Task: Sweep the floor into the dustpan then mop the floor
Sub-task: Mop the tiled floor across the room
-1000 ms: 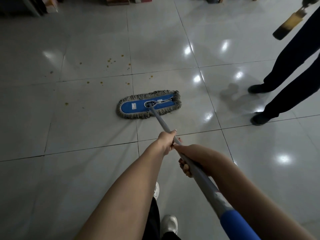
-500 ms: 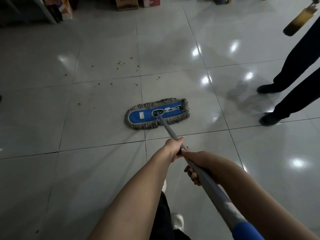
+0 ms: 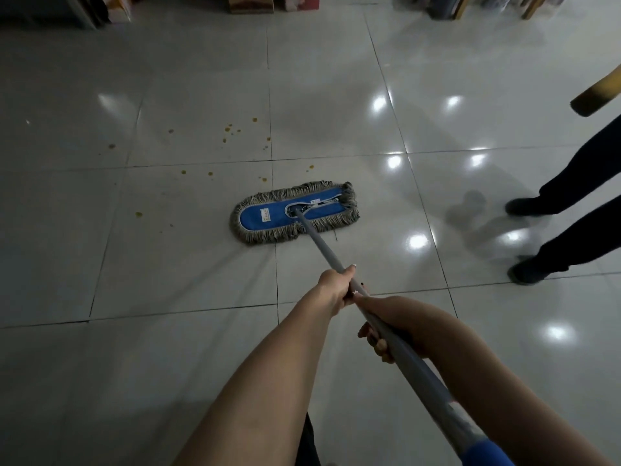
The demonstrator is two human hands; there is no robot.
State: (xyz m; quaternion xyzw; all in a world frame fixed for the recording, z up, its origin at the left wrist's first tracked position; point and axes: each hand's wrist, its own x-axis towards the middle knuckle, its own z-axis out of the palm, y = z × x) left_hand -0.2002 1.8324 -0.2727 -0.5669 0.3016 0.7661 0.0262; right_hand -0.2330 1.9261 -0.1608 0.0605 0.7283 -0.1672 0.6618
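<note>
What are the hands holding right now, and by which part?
Both grip the grey metal mop pole at mid-shaft: left hand nearer the blue fringed mop head, right hand just behind it. The blue end grip is unheld.

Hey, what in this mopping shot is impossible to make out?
Head view only:
Standing person: right edge cuts off everything above the legs.
Brown stick: right edge cuts it; what it is is unclear.
Mop handle: bottom edge cuts its blue end.
Mop head label: too small to read.
Yellow specks: too small to identify.
</note>
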